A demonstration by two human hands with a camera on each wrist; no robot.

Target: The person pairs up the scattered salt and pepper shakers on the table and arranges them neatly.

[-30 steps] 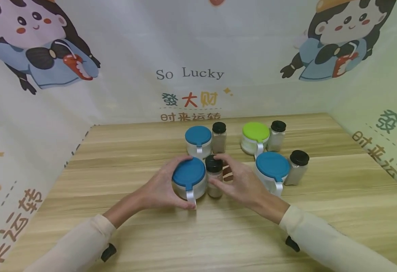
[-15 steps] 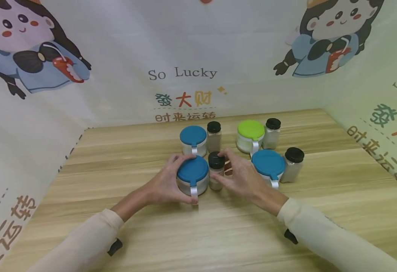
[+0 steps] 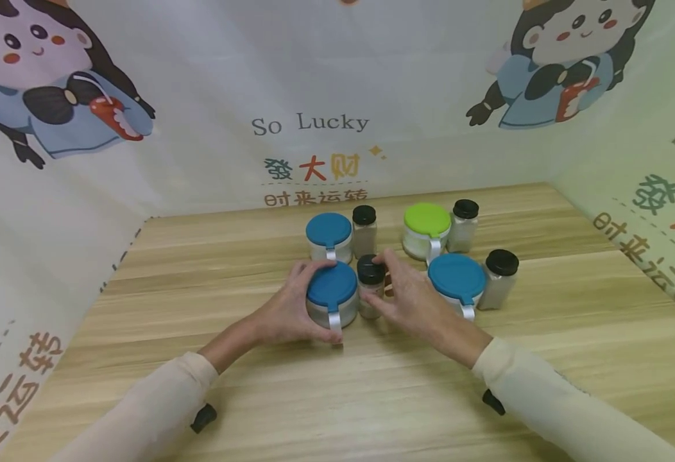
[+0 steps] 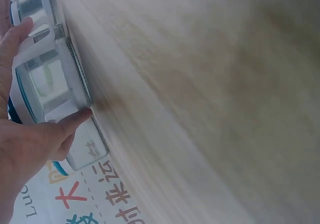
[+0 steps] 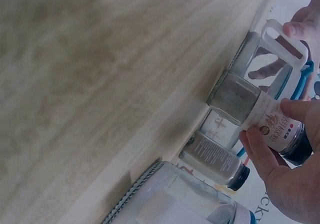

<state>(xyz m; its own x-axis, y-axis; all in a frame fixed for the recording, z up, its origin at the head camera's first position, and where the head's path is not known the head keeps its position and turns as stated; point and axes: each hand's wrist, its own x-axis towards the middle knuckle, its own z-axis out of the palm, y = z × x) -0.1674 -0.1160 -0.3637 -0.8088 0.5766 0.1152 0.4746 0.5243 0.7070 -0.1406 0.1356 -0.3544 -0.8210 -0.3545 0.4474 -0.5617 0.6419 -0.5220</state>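
Note:
My left hand grips a round glass seasoning jar with a blue lid, thumb by its white handle and forefinger along the far side. Just right of it, my right hand holds a small spice bottle with a black cap between thumb and fingers. The right wrist view shows the bottle's printed label and clear, square-edged body. Jar and bottle stand upright side by side, close to the tabletop. In the left wrist view, a fingertip of the left hand reaches the jar's base.
Behind stand another blue-lidded jar and a black-capped bottle. At right are a green-lidded jar with a bottle, and a blue-lidded jar beside a bottle. Printed cloth borders the wooden table.
Both hands have shifted the blue-lidded jar and the spice bottle slightly right and farther back, nearer the rear pair. The head view has also turned a little. Both grips stay the same.

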